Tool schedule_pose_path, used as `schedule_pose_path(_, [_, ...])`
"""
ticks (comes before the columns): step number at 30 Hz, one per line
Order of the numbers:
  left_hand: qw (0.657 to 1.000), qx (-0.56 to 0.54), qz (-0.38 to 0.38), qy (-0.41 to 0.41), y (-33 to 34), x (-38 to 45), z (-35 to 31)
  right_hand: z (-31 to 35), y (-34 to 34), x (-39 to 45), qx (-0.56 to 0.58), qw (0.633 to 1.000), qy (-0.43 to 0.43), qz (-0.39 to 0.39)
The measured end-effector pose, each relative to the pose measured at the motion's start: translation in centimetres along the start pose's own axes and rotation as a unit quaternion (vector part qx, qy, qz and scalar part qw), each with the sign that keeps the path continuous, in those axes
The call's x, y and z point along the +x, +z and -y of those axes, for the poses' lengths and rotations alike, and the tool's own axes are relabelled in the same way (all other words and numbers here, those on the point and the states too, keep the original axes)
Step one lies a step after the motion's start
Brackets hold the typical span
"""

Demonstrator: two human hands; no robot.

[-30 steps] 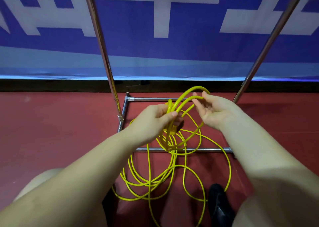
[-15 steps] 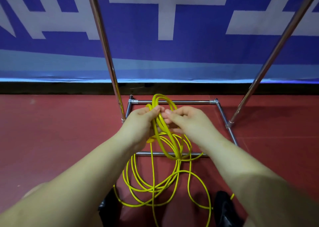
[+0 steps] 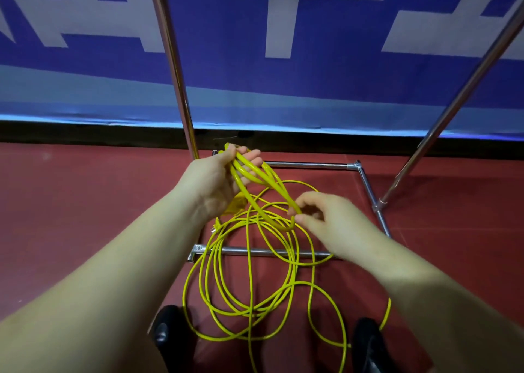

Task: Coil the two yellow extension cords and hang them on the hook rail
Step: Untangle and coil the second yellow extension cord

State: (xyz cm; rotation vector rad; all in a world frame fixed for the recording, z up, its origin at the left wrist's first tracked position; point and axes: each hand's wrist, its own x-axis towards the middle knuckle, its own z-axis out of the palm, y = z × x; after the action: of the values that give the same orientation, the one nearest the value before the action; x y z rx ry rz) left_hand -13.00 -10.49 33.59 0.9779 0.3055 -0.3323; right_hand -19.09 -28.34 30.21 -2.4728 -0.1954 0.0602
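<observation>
A yellow extension cord (image 3: 249,290) lies in loose, tangled loops on the red floor between my feet. My left hand (image 3: 218,180) holds a few coiled loops of it, raised near the rack's left upright, with the fingers curled round the top of the loops. The loops hang down to the right, where my right hand (image 3: 326,219) pinches their lower end between thumb and fingertips. A yellow plug end (image 3: 235,205) shows under my left palm. I cannot tell two separate cords apart in the tangle. The hook rail is out of view above.
The chrome rack's base frame (image 3: 312,165) forms a rectangle on the floor, with a near bar (image 3: 255,250) under the cord and two uprights (image 3: 175,69) rising out of view. A blue and white banner (image 3: 283,60) hangs behind. My dark shoes (image 3: 167,333) flank the cord.
My hands were together at the top of the coil; the right hand has now dropped lower and to the right along the loop, while the left has turned palm-up with the coils.
</observation>
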Motion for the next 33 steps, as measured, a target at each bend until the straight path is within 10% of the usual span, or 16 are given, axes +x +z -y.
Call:
schedule_pose_path(9, [0.987,0.147,0.057,-0.013,0.1,0.5,1.2,0.4,-3.6,1.0,0.384,0.908,0.137,-0.098])
schedule_pose_path(15, [0.956,0.261,0.134,-0.011,0.7,-0.5,2.3,0.4,-4.0,1.8,0.588,0.773,0.224,-0.074])
schedule_pose_path(24, [0.92,0.318,0.227,-0.027,1.8,-1.2,5.2,-0.3,-3.9,2.2,0.692,0.641,0.31,-0.117])
schedule_pose_path(30, [0.926,0.297,0.231,-0.021,2.3,-1.4,5.3,-0.6,-4.2,2.3,0.671,0.666,0.296,-0.133])
schedule_pose_path(33, [0.952,0.208,0.224,-0.021,2.2,-0.9,4.5,-2.0,-4.0,2.4,0.502,0.782,0.323,-0.177])
